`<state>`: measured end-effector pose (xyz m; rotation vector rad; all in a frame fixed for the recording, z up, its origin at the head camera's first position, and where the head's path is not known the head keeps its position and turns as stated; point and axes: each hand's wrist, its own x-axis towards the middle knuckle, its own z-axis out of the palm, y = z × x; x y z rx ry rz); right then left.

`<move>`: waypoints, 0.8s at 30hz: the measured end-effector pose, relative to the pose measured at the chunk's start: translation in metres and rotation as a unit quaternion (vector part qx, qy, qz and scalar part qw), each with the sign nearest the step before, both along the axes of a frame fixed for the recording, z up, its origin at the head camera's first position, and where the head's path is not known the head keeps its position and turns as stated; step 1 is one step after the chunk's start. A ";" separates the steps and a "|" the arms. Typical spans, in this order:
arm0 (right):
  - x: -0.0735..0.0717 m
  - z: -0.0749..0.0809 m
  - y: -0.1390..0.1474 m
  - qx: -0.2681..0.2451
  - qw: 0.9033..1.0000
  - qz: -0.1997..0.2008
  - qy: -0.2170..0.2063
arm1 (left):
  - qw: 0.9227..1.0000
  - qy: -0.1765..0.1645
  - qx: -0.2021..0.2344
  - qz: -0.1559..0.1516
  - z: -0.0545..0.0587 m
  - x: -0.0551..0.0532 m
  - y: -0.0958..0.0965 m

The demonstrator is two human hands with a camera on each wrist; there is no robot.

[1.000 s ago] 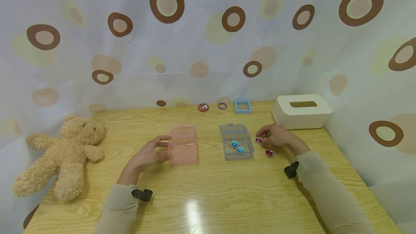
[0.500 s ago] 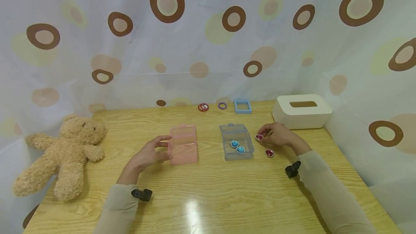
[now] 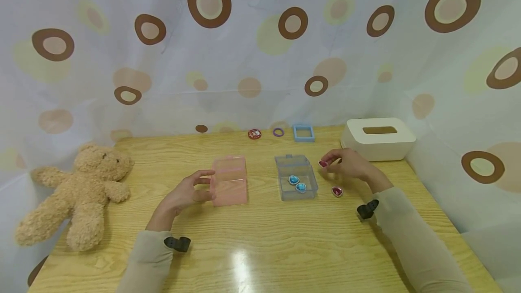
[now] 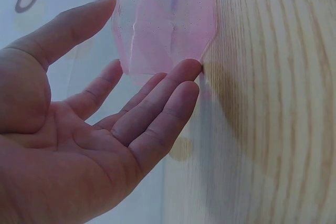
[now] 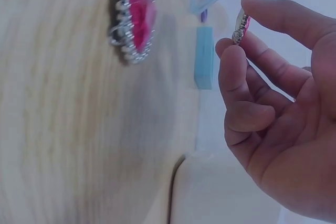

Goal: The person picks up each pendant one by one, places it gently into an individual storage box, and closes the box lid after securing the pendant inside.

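Note:
My right hand [image 3: 351,164] pinches a teardrop-shaped pink gem pendant [image 3: 323,163] between thumb and fingers, above the table and right of the open clear blue box [image 3: 285,195]. Its silver beaded edge [image 5: 240,29] shows in the right wrist view. A second pink gem pendant [image 3: 337,191], with a small loop on its rim, lies on the table below that hand. Two blue gems [image 3: 294,180] lie inside the blue box. At the left edge of an open clear pink box [image 3: 229,198], my left hand [image 3: 184,194] rests with fingers loosely extended and thumb apart.
A white tissue box [image 3: 378,141] stands behind my right hand. Along the back lie a red round badge [image 3: 254,134], a purple ring [image 3: 278,129] and a light-blue square frame [image 3: 304,139]. A teddy bear [image 3: 83,189] sits at the left edge.
My right hand has raised the pink gem pendant off the table and moved slightly away from me, tilting it. My left hand stays where it was by the pink box.

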<state>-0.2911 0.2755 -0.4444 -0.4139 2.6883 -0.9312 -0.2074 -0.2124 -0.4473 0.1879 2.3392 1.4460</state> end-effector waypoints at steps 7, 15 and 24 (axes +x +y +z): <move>0.000 0.005 -0.004 -0.016 1.000 -0.001 0.021 | 1.000 0.002 0.002 -0.002 0.000 0.000 0.000; 0.002 0.010 -0.012 -0.034 0.999 0.006 0.027 | 1.000 -0.001 0.011 -0.002 -0.001 0.000 0.000; 0.003 0.014 -0.030 -0.060 0.997 0.029 0.030 | 1.000 -0.001 0.011 -0.001 -0.002 0.000 -0.001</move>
